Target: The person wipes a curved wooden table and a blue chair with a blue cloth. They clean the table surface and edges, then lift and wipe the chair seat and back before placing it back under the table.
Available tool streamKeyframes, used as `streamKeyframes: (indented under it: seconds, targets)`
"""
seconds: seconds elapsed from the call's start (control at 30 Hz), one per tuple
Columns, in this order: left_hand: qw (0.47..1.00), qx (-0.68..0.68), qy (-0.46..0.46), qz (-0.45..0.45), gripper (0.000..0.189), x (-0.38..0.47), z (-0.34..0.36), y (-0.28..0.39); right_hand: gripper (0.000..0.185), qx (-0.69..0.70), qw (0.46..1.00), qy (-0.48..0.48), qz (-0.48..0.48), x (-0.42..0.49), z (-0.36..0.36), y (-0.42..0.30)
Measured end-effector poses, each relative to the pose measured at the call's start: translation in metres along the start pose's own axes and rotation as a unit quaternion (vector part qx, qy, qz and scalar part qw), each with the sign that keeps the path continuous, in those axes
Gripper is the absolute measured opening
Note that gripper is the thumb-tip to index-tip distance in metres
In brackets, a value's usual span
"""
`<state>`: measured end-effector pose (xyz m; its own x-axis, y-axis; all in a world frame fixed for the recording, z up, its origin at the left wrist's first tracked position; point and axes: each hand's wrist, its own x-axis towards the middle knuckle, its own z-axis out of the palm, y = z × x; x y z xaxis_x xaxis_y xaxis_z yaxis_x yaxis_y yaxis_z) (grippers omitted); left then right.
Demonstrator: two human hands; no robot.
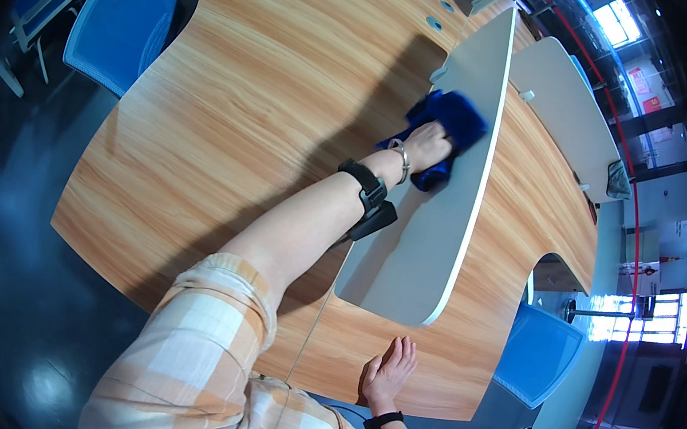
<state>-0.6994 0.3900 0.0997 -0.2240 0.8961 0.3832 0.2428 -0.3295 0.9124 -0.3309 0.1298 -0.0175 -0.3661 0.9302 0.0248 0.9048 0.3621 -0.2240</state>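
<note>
Crossing from the lower left, my left arm reaches over the desk toward a pale grey desk partition (432,228). My left hand (427,147) is closed on a dark blue cloth (463,119), which lies against the partition's face and looks blurred. A metal bracelet (402,163) and a black strap with a buckle (365,184) circle that wrist. My right hand (389,373) rests palm down on the wood-grain desk (259,66), near its front edge and beyond the partition's rounded end. Its fingers are extended with nothing in them, and a black band (382,424) is on the wrist.
Blue chairs stand at the desk's left (121,21) and right (540,357). Past the near partition rises another partition (562,108) with a grey cloth (618,180) at its end. Two cable grommets (434,23) sit at the back. A red barrier rope (631,260) runs along the right.
</note>
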Motion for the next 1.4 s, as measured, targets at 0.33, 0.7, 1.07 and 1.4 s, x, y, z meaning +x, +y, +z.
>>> streamKeyframes:
  seconds: [0.33, 0.7, 1.07, 1.4]
  targets:
    - [0.980, -0.007, -0.074, -0.184, 0.028, -0.098, 0.001, -0.007, 0.062, 0.021, 1.000, -0.009, 0.005, 0.000, -0.001, -0.001]
    - [0.968, 0.218, -0.117, 0.038, 0.025, 0.117, -0.006, -0.056, 0.064, 0.031, 0.999, -0.020, 0.002, -0.002, 0.001, 0.005]
    - [0.969, 0.096, -0.155, -0.166, 0.029, -0.005, 0.008, -0.117, 0.066, -0.004, 0.997, -0.070, 0.020, -0.007, 0.009, 0.014]
    - [0.976, -0.008, 0.070, 0.206, 0.044, -0.029, -0.003, 0.076, 0.064, -0.008, 0.998, -0.063, 0.023, -0.007, 0.008, 0.016]
